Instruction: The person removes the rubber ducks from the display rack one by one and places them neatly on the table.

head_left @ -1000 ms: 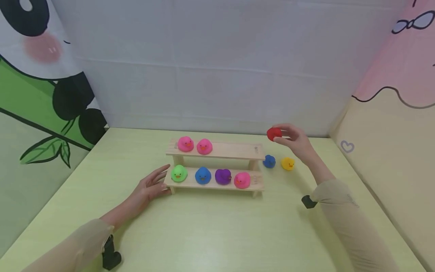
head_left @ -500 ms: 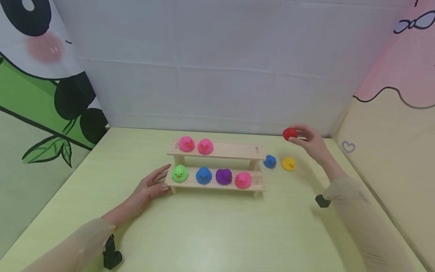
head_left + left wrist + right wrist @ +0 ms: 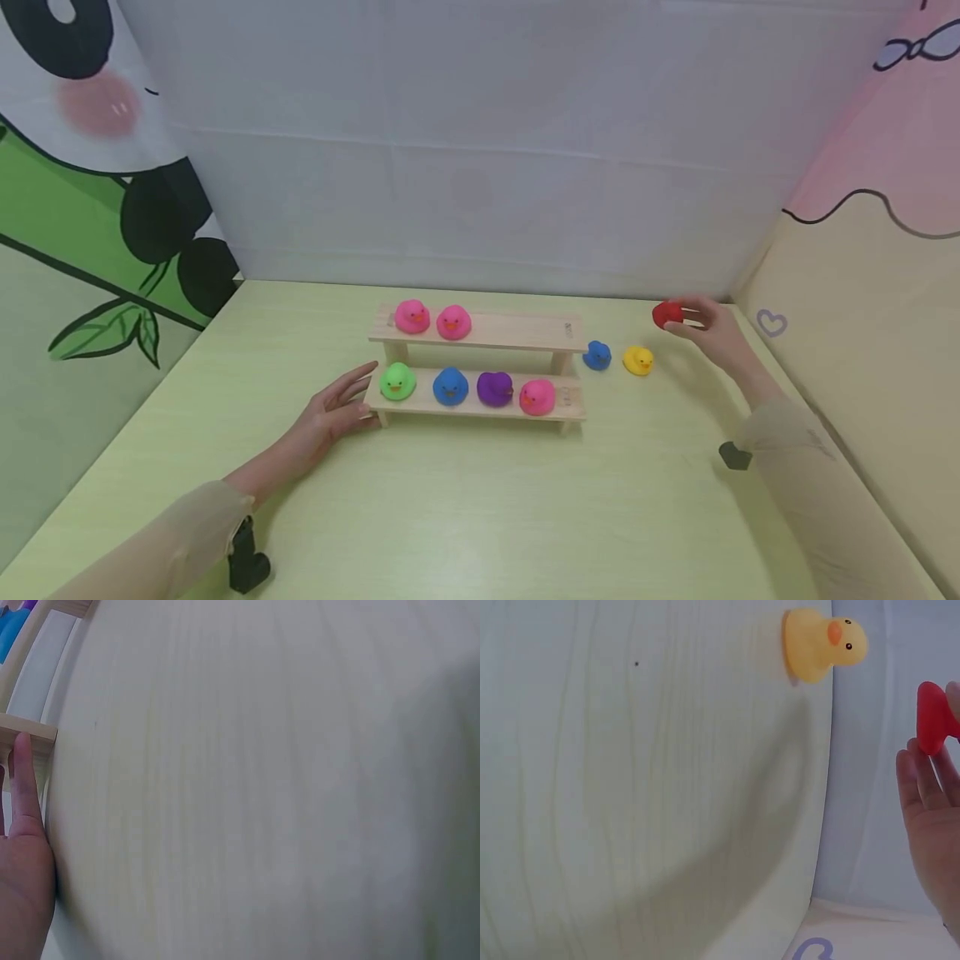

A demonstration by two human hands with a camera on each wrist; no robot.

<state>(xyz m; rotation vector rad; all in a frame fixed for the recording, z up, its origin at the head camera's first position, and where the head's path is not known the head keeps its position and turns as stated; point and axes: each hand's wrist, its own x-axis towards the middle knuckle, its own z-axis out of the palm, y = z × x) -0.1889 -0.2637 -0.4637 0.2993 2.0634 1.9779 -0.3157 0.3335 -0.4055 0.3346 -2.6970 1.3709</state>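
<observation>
My right hand (image 3: 712,333) pinches a red rubber duck (image 3: 666,314) between thumb and fingers, held above the table behind and right of a yellow rubber duck (image 3: 638,361). A blue rubber duck (image 3: 597,356) sits left of the yellow one. My left hand (image 3: 330,417) touches the left end of a two-tier wooden stand (image 3: 517,330) with extended fingers; a finger (image 3: 25,776) meets the stand's end in the left wrist view. Two pink ducks (image 3: 453,322) are on the upper tier. Along the lower tier stand a green duck (image 3: 397,382), a blue duck (image 3: 451,387), a purple duck (image 3: 495,389) and a pink duck (image 3: 537,397).
The pale wooden table (image 3: 465,508) runs back to a white cloth wall (image 3: 480,167). Printed panels close off the left side and the right side (image 3: 877,333). A black wrist mount (image 3: 247,558) hangs below the left sleeve, another (image 3: 735,456) below the right.
My right hand has carried the red duck to the right, and lately lower, away from the stand. The left hand and the other ducks stay put.
</observation>
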